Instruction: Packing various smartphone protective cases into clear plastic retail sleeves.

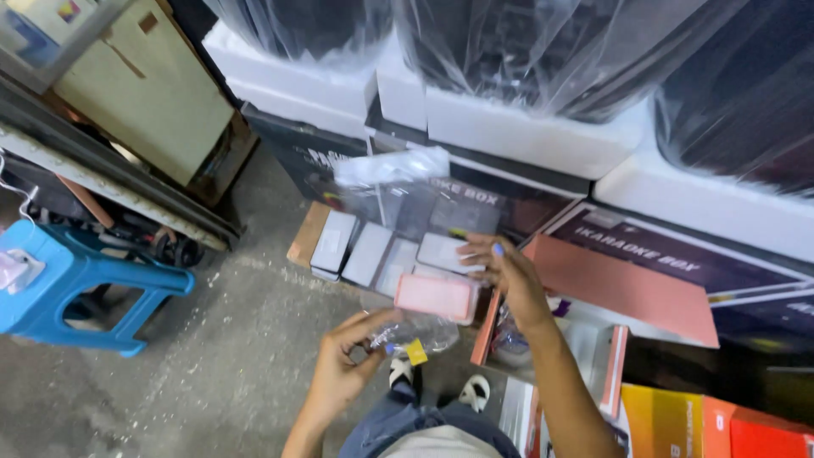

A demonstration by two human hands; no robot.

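Head view: two bare hands at work over small flat boxes on a concrete floor.

The left hand (343,360) is raised with its wrist bent, thumb and fingers pinched on a crumpled clear plastic bag (413,331) with a small yellow tag (416,352) hanging at its lower edge. The right hand (507,273) reaches forward, arm stretched, fingers extended and loosely spread, touching the far edge of a pink flat box (436,297); whether it grips the box cannot be told. Behind lie white flat boxes (366,253) in a row. A blue plastic stool (72,284) stands well to the left.
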